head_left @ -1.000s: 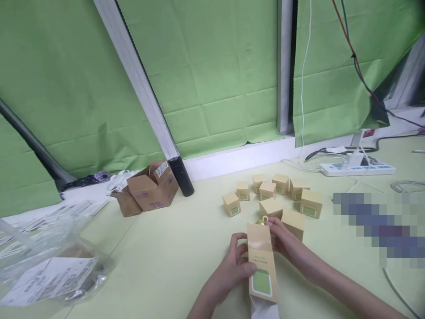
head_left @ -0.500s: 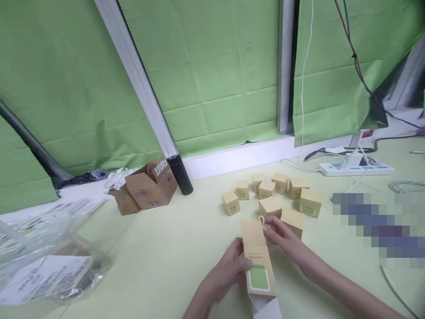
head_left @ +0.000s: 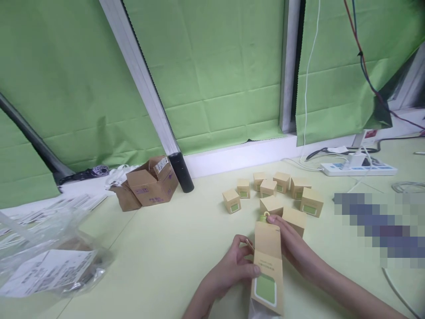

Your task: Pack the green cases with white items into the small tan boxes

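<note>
At eight o'clock lies a crinkled, clear plastic bag [head_left: 71, 239] with a white printed sheet; between eight and nine, a creased cardboard box [head_left: 156, 188]. The left hand [head_left: 234, 264] grips the side of a carton [head_left: 268, 266] at five o'clock: long, smooth, tan, with a white-edged, rounded green panel. At its far end, the right hand [head_left: 288, 239] pinches a green piece [head_left: 263, 218] topped by a yellow ring. Small boxy tan boxes [head_left: 268, 187] stand at four o'clock.

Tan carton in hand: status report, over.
Left hand grips tan carton. Right hand at yellow ring, carton's far end. Small boxes close beyond.
</note>
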Demonstrator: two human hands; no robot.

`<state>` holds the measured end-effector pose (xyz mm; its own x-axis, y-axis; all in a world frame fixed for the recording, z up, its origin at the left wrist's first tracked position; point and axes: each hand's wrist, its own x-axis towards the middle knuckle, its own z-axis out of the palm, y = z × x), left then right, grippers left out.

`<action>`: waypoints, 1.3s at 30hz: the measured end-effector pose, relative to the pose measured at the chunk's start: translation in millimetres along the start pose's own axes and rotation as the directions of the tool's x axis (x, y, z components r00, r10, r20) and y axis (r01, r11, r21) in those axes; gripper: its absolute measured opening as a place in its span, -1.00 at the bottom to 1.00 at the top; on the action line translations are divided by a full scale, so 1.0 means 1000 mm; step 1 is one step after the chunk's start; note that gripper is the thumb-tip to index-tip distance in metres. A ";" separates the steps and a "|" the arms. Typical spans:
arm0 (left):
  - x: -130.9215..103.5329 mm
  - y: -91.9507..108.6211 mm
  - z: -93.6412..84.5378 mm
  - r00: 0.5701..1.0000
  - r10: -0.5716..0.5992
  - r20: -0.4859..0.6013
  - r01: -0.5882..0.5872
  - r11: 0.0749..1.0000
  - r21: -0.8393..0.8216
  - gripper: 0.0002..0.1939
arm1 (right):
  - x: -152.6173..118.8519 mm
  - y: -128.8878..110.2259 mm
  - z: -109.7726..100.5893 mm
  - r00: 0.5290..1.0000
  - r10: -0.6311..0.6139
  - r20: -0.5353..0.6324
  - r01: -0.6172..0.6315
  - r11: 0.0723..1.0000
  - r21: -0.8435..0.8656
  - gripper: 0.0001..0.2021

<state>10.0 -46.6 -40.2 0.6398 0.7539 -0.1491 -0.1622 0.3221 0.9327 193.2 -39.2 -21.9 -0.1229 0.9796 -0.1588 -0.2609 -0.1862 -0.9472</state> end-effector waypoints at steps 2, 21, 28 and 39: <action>0.001 0.001 0.001 0.999 0.025 -0.022 -0.026 0.999 -0.029 -0.53 | 0.002 -0.001 -0.005 0.999 -0.037 0.002 0.037 0.995 -0.090 -0.67; 0.008 0.007 0.012 0.962 0.082 -0.259 -0.116 0.986 -0.121 -0.63 | 0.002 0.004 -0.013 0.972 0.044 0.230 0.057 0.910 -0.411 -0.36; 0.002 0.015 0.009 0.871 0.251 -0.422 -0.313 0.946 -0.085 -0.64 | 0.001 0.027 -0.021 0.702 -0.321 0.635 0.710 0.380 -0.593 -0.08; 0.009 0.001 0.016 0.882 0.167 -0.441 -0.252 0.957 -0.142 -0.64 | -0.002 0.026 -0.012 0.538 -0.565 0.625 0.819 0.176 -0.546 -0.85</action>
<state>27.1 -48.8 -35.8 0.2062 0.9710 -0.1208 -0.4228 0.1998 0.8839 198.1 -45.2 -49.2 -0.5171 0.5857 0.6241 0.3768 0.8105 -0.4485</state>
